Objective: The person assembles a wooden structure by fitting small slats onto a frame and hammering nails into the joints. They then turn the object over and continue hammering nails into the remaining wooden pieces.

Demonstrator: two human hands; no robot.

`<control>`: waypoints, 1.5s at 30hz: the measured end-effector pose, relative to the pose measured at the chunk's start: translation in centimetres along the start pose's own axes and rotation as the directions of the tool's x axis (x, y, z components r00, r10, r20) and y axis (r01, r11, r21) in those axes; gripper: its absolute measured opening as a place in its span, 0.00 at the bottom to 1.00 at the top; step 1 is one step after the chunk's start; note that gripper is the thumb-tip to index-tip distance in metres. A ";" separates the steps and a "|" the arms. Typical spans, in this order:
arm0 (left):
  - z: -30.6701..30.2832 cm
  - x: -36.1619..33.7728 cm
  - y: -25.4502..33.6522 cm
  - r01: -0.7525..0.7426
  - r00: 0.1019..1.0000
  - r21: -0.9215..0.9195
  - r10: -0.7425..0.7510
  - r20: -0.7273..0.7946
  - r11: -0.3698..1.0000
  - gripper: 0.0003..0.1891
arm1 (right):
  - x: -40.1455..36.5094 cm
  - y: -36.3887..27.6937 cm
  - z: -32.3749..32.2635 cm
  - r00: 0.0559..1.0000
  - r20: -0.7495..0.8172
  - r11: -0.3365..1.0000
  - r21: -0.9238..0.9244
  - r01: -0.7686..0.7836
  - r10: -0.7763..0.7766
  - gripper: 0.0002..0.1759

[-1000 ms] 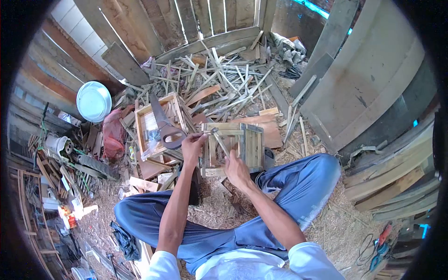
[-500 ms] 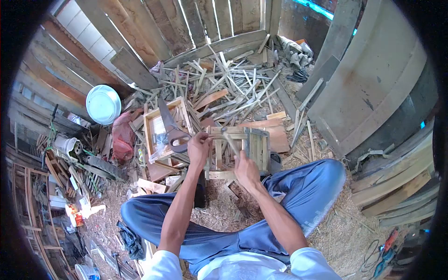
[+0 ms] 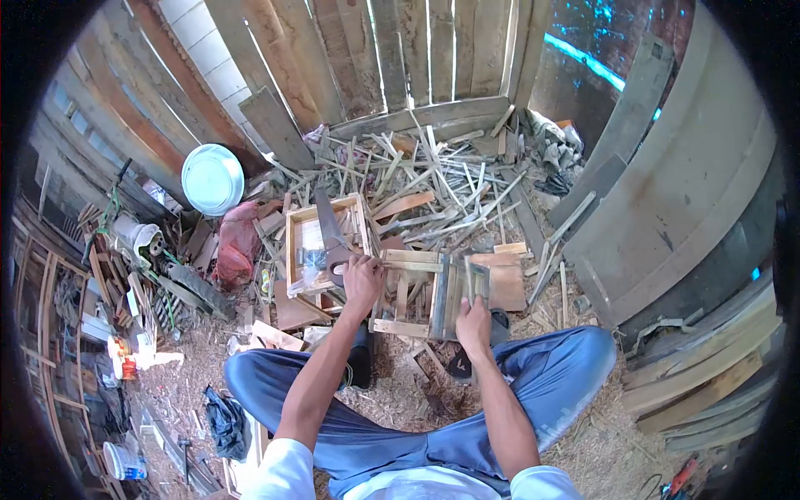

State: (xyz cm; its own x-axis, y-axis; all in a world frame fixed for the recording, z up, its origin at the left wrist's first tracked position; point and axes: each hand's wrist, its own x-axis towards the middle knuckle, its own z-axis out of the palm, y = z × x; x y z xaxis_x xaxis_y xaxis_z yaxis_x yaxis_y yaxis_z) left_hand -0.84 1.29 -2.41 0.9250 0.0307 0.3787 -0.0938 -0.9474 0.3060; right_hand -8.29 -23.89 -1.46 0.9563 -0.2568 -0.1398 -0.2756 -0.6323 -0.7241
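Observation:
A small wooden frame [image 3: 404, 327] with slatted sides stands on the ground between my feet. My left hand [image 3: 361, 286] is closed at its upper left corner, fingertips against the end of the top rail. My right hand [image 3: 473, 325] grips a hammer [image 3: 469, 282] by its handle, above the slatted right side of the frame; the hammer head is blurred. Beside my left hand, a handsaw [image 3: 328, 223] lies across a wooden box [image 3: 292, 250] that holds some clear plastic. The saw's handle is partly covered by my left hand.
Wood offcuts [image 3: 433, 179] are heaped before the plank wall [image 3: 350, 58]. A pale basin [image 3: 212, 179] and a red sack [image 3: 237, 242] stand at left. Large boards [image 3: 675, 192] lean at right. Sawdust [image 3: 392, 396] covers the ground around my legs.
My right hand has moved right with the hammer, away from my left hand and over the slatted side. My left hand stays at the frame's corner. The camera view has shifted slightly.

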 end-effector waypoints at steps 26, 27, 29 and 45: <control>1.2 0.6 -2.8 0.154 0.977 -0.171 -0.124 0.172 0.973 0.11 | -0.7 0.9 1.0 1.000 -0.006 0.994 -0.113 0.007 -0.008 0.18; 1.1 0.6 -2.6 0.160 0.977 -0.180 -0.130 0.172 0.970 0.11 | -0.6 0.9 0.9 1.000 0.005 0.994 -0.112 0.004 -0.003 0.18; 0.9 0.6 -2.3 0.168 0.975 -0.192 -0.135 0.174 0.967 0.11 | -0.6 1.0 0.8 1.000 0.002 0.994 -0.105 0.005 -0.005 0.18; -1.3 0.9 -2.5 -0.177 0.967 0.142 0.145 0.209 0.974 0.22 | -2.3 -1.3 0.1 0.998 0.008 0.997 -0.059 0.055 -0.055 0.18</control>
State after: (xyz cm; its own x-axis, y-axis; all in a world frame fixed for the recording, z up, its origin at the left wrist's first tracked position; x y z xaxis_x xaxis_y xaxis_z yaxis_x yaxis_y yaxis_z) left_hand -0.25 4.08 -1.65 0.9579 -0.1747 0.2278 -0.2031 -0.9733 0.1074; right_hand -10.07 -22.40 -0.28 0.9707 -0.2161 -0.1051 -0.2277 -0.6875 -0.6896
